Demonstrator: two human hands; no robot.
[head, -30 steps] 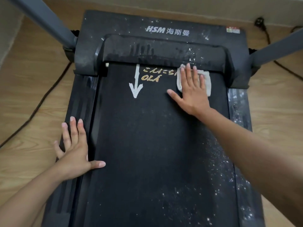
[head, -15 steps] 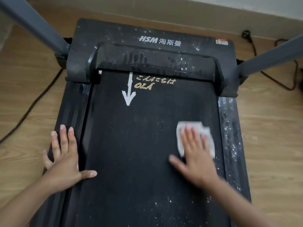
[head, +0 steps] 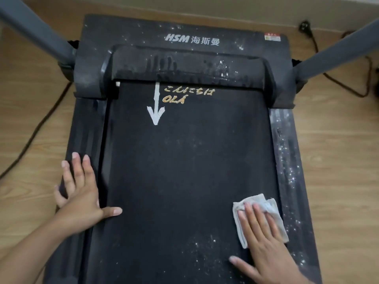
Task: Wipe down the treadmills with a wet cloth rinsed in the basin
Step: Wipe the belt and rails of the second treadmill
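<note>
While our right grip (head: 266, 242) lies flat with straight fingers on the cloth (head: 259, 201), pressing it down on the near right corner of the belt (head: 184, 171), white dusty specks (head: 207, 242) sit just to its left. More specks lie on the right side rail (head: 287, 160) just beside the cloth. Our left grip (head: 80, 199) is flat and open too, holding nothing, and it rests on the left side rail (head: 86, 140) far across the belt, so we think the right one should slide the cloth sideways next.
</note>
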